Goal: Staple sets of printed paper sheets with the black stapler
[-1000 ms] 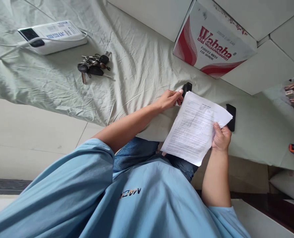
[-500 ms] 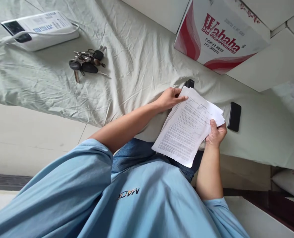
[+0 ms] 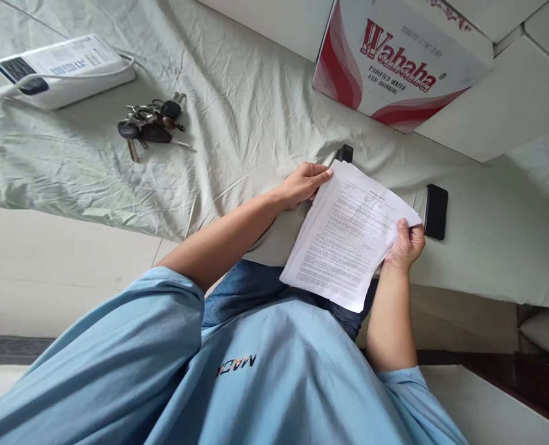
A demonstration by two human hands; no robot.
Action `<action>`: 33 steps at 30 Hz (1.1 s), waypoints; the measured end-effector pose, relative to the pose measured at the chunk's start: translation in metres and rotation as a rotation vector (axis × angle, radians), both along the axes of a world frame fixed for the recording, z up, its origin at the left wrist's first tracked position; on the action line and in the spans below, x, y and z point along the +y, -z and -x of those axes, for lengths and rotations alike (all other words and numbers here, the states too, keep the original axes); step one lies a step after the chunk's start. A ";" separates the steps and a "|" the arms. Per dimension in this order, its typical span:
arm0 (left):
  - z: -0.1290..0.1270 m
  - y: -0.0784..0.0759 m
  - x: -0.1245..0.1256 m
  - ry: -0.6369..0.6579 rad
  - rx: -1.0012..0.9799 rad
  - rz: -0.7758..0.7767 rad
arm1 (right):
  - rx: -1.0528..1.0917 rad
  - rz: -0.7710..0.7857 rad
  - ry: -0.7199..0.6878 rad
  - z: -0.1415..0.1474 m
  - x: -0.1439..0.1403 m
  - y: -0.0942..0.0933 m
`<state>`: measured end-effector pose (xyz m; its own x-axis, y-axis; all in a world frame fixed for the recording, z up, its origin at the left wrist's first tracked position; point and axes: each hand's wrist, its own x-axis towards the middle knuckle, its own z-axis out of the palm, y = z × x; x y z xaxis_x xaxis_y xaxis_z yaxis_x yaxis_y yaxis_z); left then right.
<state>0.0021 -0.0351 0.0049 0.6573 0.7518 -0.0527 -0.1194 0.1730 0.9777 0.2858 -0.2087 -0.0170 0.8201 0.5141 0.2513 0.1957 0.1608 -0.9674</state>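
Observation:
Between my hands I hold a stack of printed papers, tilted over my lap and the edge of the cloth. My left hand pinches the stack at its upper left corner, thumb on top and the other fingers beneath. At the right edge my right hand grips it, with the thumb pressed on the top sheet and the fingers behind. The sheets' edges do not line up fully on the left side. A small black object lies just behind the top corner, partly hidden by the papers.
A black phone lies right of the papers on the pale green cloth. Left are a bunch of keys and a white power bank with a cable. A Wahaha water carton stands at the back.
My left thumb has slid from the top sheet's face outward to the corner. The top sheet has shifted at the right over those beneath. The whole view has moved slightly.

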 end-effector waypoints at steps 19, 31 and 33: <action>0.003 -0.004 -0.004 0.085 -0.022 -0.041 | 0.026 -0.013 -0.048 0.000 -0.001 0.002; 0.004 -0.007 -0.004 0.048 0.011 -0.031 | 0.003 0.071 0.014 -0.005 -0.002 0.000; 0.004 -0.007 -0.004 0.056 0.010 -0.040 | -0.003 0.077 0.018 -0.005 -0.003 0.000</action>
